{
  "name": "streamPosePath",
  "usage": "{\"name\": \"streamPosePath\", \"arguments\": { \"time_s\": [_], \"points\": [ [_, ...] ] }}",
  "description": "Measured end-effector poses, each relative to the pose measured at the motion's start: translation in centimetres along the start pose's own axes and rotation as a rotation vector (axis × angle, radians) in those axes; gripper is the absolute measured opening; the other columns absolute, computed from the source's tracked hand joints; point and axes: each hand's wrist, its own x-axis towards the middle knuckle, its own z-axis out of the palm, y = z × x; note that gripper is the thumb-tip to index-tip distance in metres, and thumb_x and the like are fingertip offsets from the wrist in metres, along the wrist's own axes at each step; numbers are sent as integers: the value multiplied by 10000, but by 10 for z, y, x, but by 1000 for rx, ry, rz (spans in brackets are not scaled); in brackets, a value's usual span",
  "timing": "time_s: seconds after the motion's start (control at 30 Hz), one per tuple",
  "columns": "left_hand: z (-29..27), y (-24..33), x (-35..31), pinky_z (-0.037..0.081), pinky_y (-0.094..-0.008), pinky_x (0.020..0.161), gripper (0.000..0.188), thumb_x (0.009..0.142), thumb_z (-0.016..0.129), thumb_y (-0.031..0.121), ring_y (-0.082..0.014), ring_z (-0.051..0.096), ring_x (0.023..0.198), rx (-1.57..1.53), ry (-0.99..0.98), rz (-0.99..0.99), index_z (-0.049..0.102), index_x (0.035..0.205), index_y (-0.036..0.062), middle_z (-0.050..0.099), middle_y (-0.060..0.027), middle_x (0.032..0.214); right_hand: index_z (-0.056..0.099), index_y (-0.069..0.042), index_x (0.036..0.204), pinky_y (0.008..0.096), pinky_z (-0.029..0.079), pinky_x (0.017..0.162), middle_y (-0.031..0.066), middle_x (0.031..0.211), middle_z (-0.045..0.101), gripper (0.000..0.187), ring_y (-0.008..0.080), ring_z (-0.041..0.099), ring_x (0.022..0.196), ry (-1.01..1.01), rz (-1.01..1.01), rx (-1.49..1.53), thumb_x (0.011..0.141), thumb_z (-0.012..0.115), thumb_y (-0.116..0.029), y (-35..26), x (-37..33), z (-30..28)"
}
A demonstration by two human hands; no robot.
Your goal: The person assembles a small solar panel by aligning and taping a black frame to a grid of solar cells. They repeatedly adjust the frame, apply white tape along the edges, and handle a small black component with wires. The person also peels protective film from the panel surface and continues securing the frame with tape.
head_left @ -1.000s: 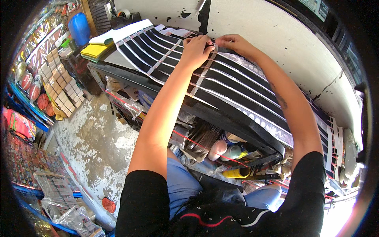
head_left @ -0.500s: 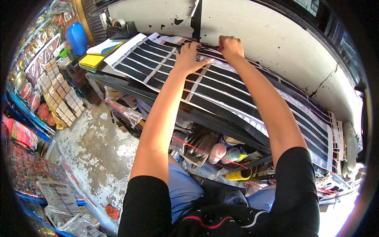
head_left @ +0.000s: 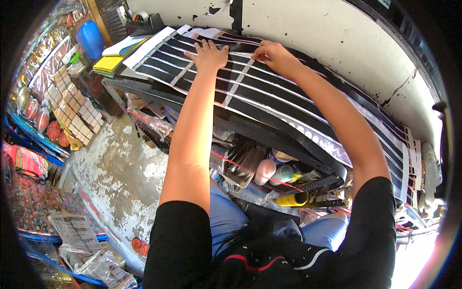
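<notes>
Right now both hands are up over the black-and-white striped sheets (head_left: pixel 269 91), which run lengthwise along the worktop (head_left: pixel 240 121) from near its left end to its right end. The left hand (head_left: pixel 211 58) lies palm down with fingers spread wide, resting on the sheets toward the back edge, grasping nothing that I can see. The right hand (head_left: pixel 273 54) is just beside it, also near the back edge, its fingers bent and thumb and fingertips drawn together at a white line; from where I stand I cannot tell whether they pinch the sheet.

As for writing, the black shirt (head_left: pixel 269 274) has tiny white marks around a red and white wavy line, too small to make out. A pale band near the worktop's front edge shows light round spots.

At the left end sits a yellow pad (head_left: pixel 109 62), and by the back left corner a black box (head_left: pixel 147 25). Below the worktop, a pinkish cup (head_left: pixel 264 172) stands near a yellow tube (head_left: pixel 292 199). Chipped white paint covers the wall (head_left: pixel 308 26) behind; patchy, peeling floor (head_left: pixel 120 166) stretches left, with a blue barrel (head_left: pixel 90 39) beyond the left end.
</notes>
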Motion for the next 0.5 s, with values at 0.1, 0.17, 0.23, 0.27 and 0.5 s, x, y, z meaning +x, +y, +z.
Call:
{"name": "streamPosePath", "arguments": {
  "time_s": [0.1, 0.17, 0.23, 0.27, 0.5],
  "points": [
    [1, -1, 2, 55, -736, 1116, 735, 988, 263, 601, -323, 136, 1503, 12, -7, 2, 256, 1551, 128, 174, -73, 1631, 712, -89, 944, 425, 522, 790, 97, 945, 648, 112, 330, 654, 892, 44, -72, -188, 862, 636, -88, -15, -13, -16],
    [1, -2, 3, 57, -731, 1120, 724, 995, 253, 592, -321, 135, 1504, 18, -10, 10, 252, 1552, 130, 170, -71, 1632, 692, -102, 952, 422, 505, 830, 76, 951, 640, 126, 322, 627, 935, 41, -96, -307, 852, 619, -76, -26, -32, -28],
    [1, -4, 2, 45, -720, 1122, 733, 990, 288, 552, -339, 151, 1499, -28, -2, 42, 264, 1540, 68, 211, -112, 1618, 691, -90, 949, 432, 490, 834, 97, 921, 611, 166, 320, 605, 928, 26, -156, -253, 815, 629, -14, -40, -57, -42],
    [1, -5, 2, 47, -719, 1123, 738, 989, 288, 557, -340, 152, 1499, -27, 5, 44, 265, 1539, 66, 211, -113, 1618, 688, -79, 949, 435, 488, 828, 107, 901, 601, 187, 322, 603, 909, 38, -194, -228, 798, 631, 16, -48, -69, -47],
    [4, -6, 6, 75, -706, 1131, 841, 942, 353, 639, -396, 147, 1489, -71, 40, 40, 286, 1523, 35, 223, -117, 1615, 698, -56, 976, 435, 463, 757, 119, 835, 545, 239, 320, 575, 839, 23, 1, -58, 775, 632, 56, -108, -134, -80]
  ]
}}
